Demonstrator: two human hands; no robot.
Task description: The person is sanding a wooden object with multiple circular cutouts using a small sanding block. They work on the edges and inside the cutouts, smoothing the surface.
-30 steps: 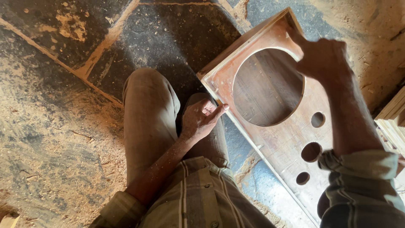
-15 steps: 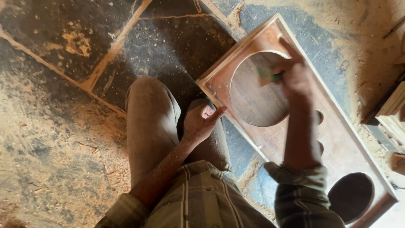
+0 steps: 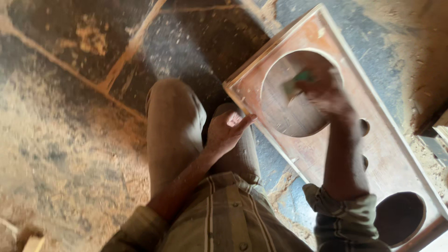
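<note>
**Q:** Where's everything sitting in this shot? Which hand's on the work?

**A:** My right hand (image 3: 322,93) is in the upper right of the frame, over the big round cutout of the wooden panel (image 3: 387,144). It's blurry, but my fingers look closed around a small green thing (image 3: 298,80), maybe a sanding pad, can't tell exactly. It pokes out toward the left side of the hole (image 3: 289,100).

**Q:** And the panel itself?

**A:** It lies flat on the dusty stone floor (image 3: 70,140), long axis running diagonally from the upper middle of the frame down to the lower right corner. Big hole at the upper end, a couple of small holes partly hidden behind my forearm, another round hole (image 3: 399,218) at the lower right.

**Q:** Left hand doing anything?

**A:** Not much. My left hand (image 3: 227,132) rests on my knee (image 3: 175,121) in the middle of the frame, fingers loosely curled, holding nothing, one fingertip pointing at the panel's near edge, just beside it. The right hand is clearly the nearer one to the cutout.
</note>
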